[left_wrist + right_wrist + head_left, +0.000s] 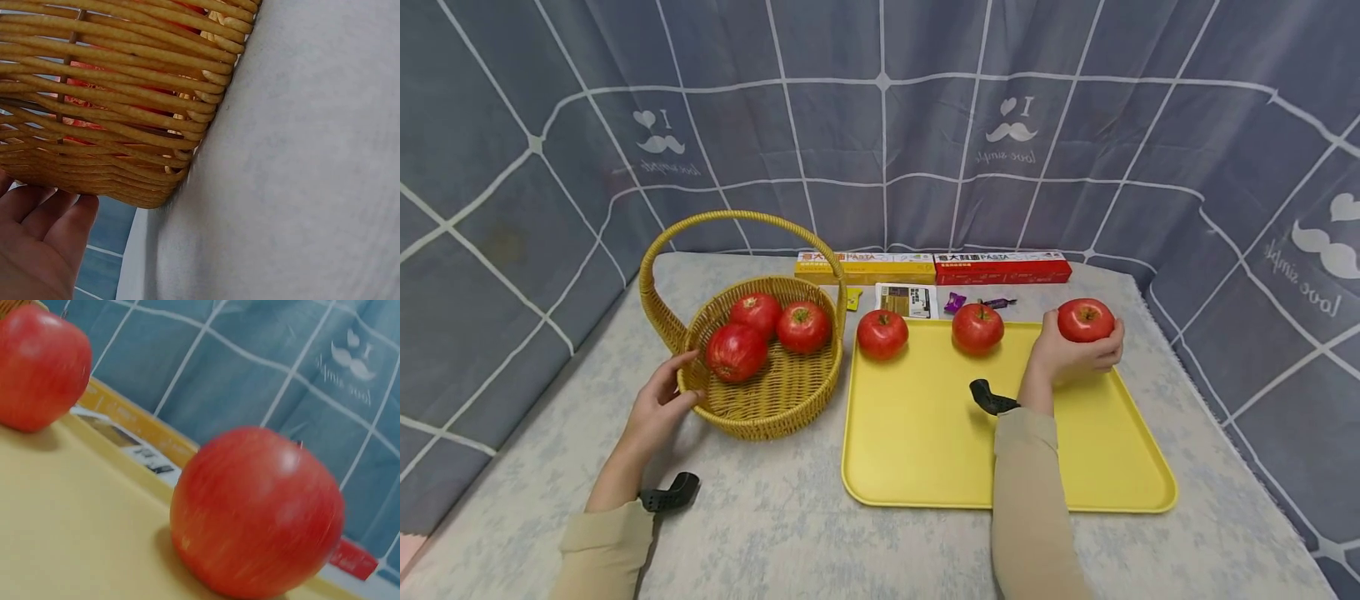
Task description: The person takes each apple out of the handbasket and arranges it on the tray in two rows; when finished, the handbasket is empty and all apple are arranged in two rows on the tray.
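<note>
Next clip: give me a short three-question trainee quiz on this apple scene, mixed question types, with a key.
1. How many apples lie in the wicker basket?
2. True or false: the right hand grips an apple at the yellow tray's far right corner.
3. The left hand touches: A) the tray, B) the basket's rim, C) a pasta box.

Key: 1. three; 2. true; 3. B.

Two pasta boxes (pixel 932 267), a leaflet (pixel 907 300) and wrapped sweets (pixel 956 302) line the table's back edge.
</note>
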{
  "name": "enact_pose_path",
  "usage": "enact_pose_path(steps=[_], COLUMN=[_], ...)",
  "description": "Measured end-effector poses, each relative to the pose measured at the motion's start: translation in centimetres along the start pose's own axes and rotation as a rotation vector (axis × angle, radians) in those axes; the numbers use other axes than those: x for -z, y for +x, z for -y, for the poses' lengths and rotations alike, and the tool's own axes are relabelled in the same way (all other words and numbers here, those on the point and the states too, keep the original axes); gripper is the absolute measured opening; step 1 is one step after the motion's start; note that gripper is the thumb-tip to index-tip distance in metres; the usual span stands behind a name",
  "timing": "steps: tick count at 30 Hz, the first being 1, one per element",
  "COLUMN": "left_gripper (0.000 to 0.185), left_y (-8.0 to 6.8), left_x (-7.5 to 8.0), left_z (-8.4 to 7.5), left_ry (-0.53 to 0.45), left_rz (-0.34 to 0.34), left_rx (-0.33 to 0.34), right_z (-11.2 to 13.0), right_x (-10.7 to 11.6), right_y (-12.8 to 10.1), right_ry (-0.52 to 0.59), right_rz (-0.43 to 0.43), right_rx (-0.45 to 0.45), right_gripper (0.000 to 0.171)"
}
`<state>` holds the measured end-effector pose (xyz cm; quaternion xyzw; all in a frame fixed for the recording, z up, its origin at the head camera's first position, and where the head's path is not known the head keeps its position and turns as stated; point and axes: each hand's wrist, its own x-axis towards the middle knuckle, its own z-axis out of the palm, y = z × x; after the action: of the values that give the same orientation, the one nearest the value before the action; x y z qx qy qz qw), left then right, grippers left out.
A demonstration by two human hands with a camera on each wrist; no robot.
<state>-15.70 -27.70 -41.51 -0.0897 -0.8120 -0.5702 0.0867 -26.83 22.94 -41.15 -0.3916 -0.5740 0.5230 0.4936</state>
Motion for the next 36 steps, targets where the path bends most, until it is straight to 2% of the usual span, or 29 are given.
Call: enact_pose_path(steps=[6, 11, 14, 18, 24, 25, 27, 30, 32, 34, 36], left_gripper=[0.056, 0.057, 0.057, 0.057, 0.056, 0.056, 0.057, 0.057, 0.057, 0.057, 0.057], left_y=[0.0, 0.0, 0.0, 0.0, 0.0, 0.0, 0.0, 0.0, 0.1, 0.1, 0.1], left_x=[0.0, 0.0, 0.0, 0.0, 0.0, 0.0, -0.1, -0.2, -0.2, -0.1, 0.0], left_z=[0.1, 0.0, 0.0, 0.0, 0.1, 0.1, 0.2, 0.3, 0.3, 0.2, 0.2], left_ry=[0.012, 0.021, 0.021, 0.028, 0.028, 0.025, 0.023, 0.019, 0.016, 0.018, 0.015], left_rz=[-0.013, -0.013, -0.013, -0.013, -0.011, -0.011, -0.008, -0.003, -0.003, -0.006, -0.011], left_rx=[-0.002, 0.007, 0.013, 0.016, 0.002, 0.000, -0.001, -0.001, -0.001, 0.003, 0.007], right_z=[-2.1, -3.2, -3.6, -3.8, -3.6, -3.2, -1.3, 3.2, 6.6, 9.0, 10.7], right_x=[-0.5, -0.8, -0.9, -0.9, -0.7, -0.5, 0.3, 2.6, 4.2, 5.4, 5.9], right_y=[0.5, 0.7, 0.8, 1.0, 1.3, 1.4, 1.4, 1.3, 1.0, 0.8, 0.5], right_ry=[-0.036, -0.054, -0.070, -0.038, -0.055, -0.054, 0.026, 0.213, 0.375, 0.495, 0.595], right_rz=[-0.011, 0.015, 0.035, 0.068, 0.126, 0.131, 0.122, 0.085, 0.090, 0.118, 0.171], right_rx=[-0.023, -0.062, -0.052, -0.049, -0.098, -0.096, -0.044, 0.153, 0.288, 0.372, 0.392], right_gripper=[0.080, 0.078, 0.076, 0.075, 0.088, 0.093, 0.103, 0.115, 0.113, 0.112, 0.114])
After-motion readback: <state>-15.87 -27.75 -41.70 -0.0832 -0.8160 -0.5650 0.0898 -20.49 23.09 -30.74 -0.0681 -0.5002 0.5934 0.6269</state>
